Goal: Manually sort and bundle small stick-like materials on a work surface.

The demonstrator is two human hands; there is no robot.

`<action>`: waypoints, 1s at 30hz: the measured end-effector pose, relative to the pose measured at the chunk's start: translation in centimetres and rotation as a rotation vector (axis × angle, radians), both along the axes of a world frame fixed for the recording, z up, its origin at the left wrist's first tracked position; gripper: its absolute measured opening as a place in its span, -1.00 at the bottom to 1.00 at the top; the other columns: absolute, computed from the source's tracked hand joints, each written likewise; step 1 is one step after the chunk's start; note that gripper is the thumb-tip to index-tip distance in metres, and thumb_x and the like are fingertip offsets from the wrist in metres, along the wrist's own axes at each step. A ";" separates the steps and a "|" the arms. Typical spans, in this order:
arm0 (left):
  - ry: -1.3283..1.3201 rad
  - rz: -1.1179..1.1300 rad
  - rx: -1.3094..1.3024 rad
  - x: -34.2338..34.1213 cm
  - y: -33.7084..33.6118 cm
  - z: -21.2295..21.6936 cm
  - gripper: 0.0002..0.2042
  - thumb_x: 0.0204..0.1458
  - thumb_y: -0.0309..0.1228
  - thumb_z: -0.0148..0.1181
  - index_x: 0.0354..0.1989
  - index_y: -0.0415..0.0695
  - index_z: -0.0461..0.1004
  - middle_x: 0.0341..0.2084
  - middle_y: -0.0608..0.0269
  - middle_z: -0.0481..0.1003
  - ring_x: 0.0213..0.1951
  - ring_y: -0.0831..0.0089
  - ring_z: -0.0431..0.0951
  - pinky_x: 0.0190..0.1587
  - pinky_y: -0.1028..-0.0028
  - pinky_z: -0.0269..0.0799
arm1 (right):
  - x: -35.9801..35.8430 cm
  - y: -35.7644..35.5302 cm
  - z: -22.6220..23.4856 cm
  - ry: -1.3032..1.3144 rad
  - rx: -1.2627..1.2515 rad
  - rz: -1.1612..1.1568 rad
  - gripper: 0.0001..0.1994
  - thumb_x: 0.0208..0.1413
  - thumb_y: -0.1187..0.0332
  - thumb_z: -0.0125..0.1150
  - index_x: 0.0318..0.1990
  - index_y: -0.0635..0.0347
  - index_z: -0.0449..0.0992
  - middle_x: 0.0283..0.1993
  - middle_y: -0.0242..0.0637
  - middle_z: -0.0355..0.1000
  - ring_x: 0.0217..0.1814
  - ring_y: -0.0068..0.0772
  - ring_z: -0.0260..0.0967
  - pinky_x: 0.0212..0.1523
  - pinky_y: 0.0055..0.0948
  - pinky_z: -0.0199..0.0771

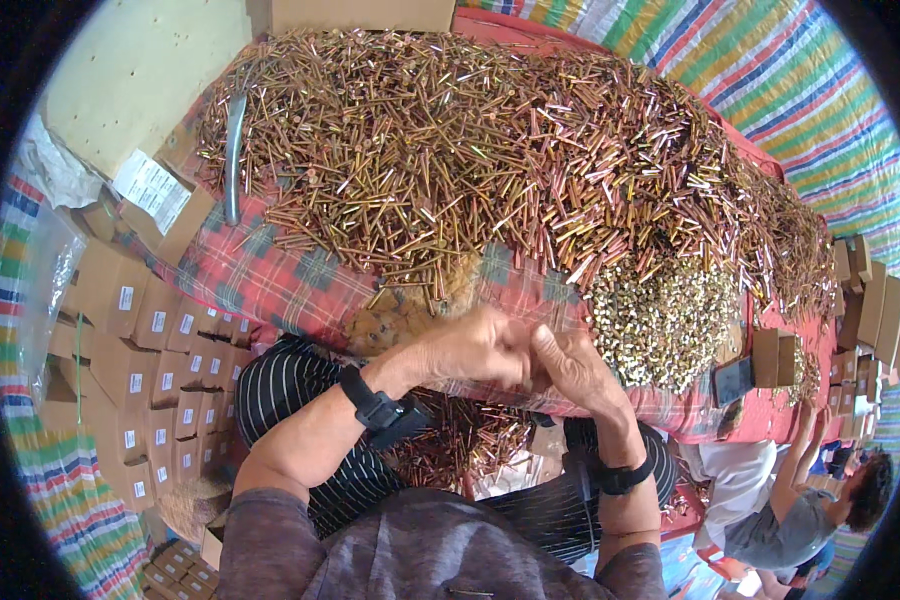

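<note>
My left hand (475, 350) and right hand (580, 372) meet at the bench (305, 285) edge!
Left fingers curled in, right thumb raised just beside them, and whether either hand grips anything I cannot tell. Counting up: one great heap of coppery rods (450, 150) sprawls across the bench ahead of me, far too many to number; one smaller heap of gold bits (660, 325), past counting too, just right of my hands; and here's a further batch of rods, low between my knees. One metal bar (234, 160) at the big heap's left end, its long axis running away from me. And the rods? Long axes crossing every way, some sideways, some pointing away, plenty aslant! Two dark bands (375, 407), one on each wrist.
</note>
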State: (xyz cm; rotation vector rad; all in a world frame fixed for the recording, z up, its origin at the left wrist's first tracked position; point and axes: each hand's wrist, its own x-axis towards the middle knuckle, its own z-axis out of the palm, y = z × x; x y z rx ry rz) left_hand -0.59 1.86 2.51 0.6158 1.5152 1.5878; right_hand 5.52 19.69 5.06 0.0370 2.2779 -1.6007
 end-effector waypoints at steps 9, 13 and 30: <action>1.346 0.470 -0.741 -4.3 -1.7 -2.2 -0.93 -0.24 -0.55 0.10 -0.55 -0.28 0.46 -0.43 0.03 0.35 -0.27 0.16 0.37 -0.24 0.30 0.38 | -4.4 3.4 -4.7 0.498 0.855 -0.461 -0.71 0.06 0.20 0.13 -0.48 0.28 0.44 -0.62 -0.12 0.39 -0.60 -0.10 0.37 -0.51 -0.26 0.35; 1.372 0.456 -0.749 -5.0 -1.5 -2.6 -0.92 -0.27 -0.59 0.09 -0.52 -0.27 0.45 -0.38 0.02 0.35 -0.26 0.16 0.37 -0.24 0.29 0.38 | -5.7 3.2 -7.0 0.706 0.961 -0.421 -0.75 -0.05 0.26 0.25 -0.41 0.29 0.43 -0.48 -0.05 0.41 -0.50 -0.01 0.37 -0.48 -0.20 0.35; -0.304 0.542 0.116 -1.6 1.1 -1.7 -0.84 0.08 -0.42 0.08 -0.22 -0.21 0.48 -0.60 0.45 0.36 -0.62 0.76 0.24 -0.59 0.73 0.12 | -4.3 1.8 -5.1 0.212 0.509 -0.337 -0.40 -0.19 0.42 0.12 0.14 0.29 0.23 -0.56 -0.10 0.42 -0.52 -0.27 0.40 -0.50 -0.34 0.39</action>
